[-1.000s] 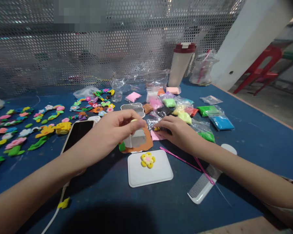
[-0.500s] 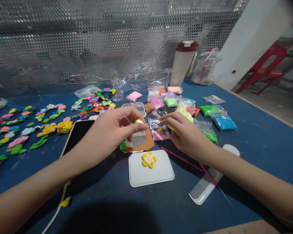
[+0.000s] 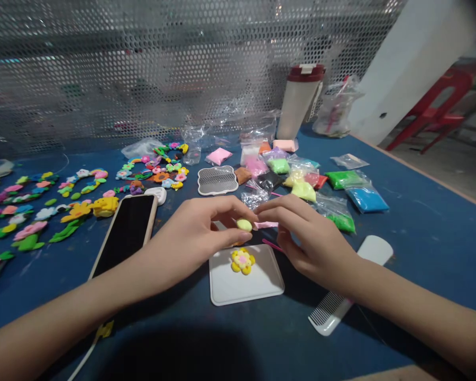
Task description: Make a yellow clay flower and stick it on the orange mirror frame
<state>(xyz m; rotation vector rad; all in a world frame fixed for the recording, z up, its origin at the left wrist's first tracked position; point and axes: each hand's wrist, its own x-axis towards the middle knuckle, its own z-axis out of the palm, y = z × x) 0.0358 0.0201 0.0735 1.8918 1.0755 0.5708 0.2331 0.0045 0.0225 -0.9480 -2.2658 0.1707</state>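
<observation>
Between the thumb and fingers of my left hand [image 3: 206,227] is a small pale yellow clay ball [image 3: 244,225]. My right hand [image 3: 313,238] comes in from the other side with loosely bent fingers. Its fingertips meet those of my left hand beside the ball; no object shows in its grasp. Just below lies a white rectangular plate [image 3: 257,288], bearing a yellow clay flower [image 3: 242,260] with a pink centre. Behind the hands, a piece of pink clay [image 3: 266,225] is partly covered. The brown clay sheet is mostly hidden by my left hand.
A phone [image 3: 122,233] lies left, near several clay-decorated pieces [image 3: 79,182]. Bagged coloured clay [image 3: 345,180] spreads at the back right, before a tumbler [image 3: 299,106]. A white comb [image 3: 329,317] sits under my right forearm. A scalloped mirror [image 3: 217,181] lies behind my hands.
My left hand has moved right and down with the pale yellow clay ball. My right hand has shifted slightly down, and the fingertips of both hands now meet.
</observation>
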